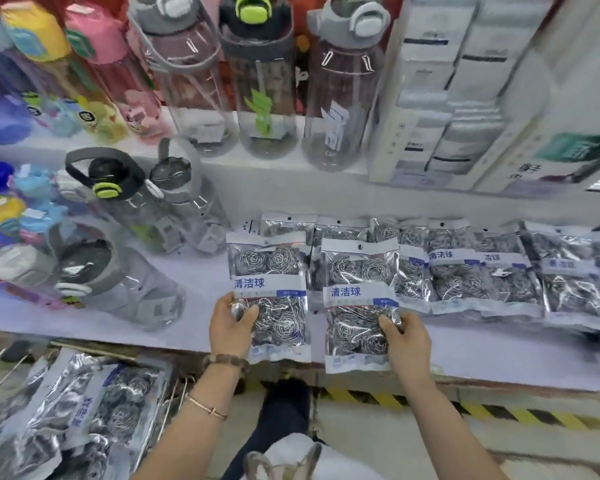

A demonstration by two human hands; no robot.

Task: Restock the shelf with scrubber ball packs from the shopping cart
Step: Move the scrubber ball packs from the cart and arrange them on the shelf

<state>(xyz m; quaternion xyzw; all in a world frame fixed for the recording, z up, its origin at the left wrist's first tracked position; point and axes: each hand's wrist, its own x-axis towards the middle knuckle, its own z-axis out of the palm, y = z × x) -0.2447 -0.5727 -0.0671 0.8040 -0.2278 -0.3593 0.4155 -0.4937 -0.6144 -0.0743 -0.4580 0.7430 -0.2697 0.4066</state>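
Note:
Two clear packs of steel scrubber balls with white-and-blue labels lie at the front of the white shelf (194, 282). My left hand (230, 323) grips the lower left corner of the left pack (269, 271). My right hand (407, 337) grips the lower right part of the right pack (359, 268). Both packs overhang the shelf's front edge slightly. More scrubber packs (465, 268) lie in overlapping rows behind and to the right. At the lower left, the shopping cart (0, 372) holds several more packs (84, 407).
Clear water bottles with grey lids (125, 271) lie on the shelf to the left of the packs. Upright bottles (264, 77) and white boxes (440, 88) fill the upper shelf. Black-and-yellow hazard tape (395, 400) runs along the floor below.

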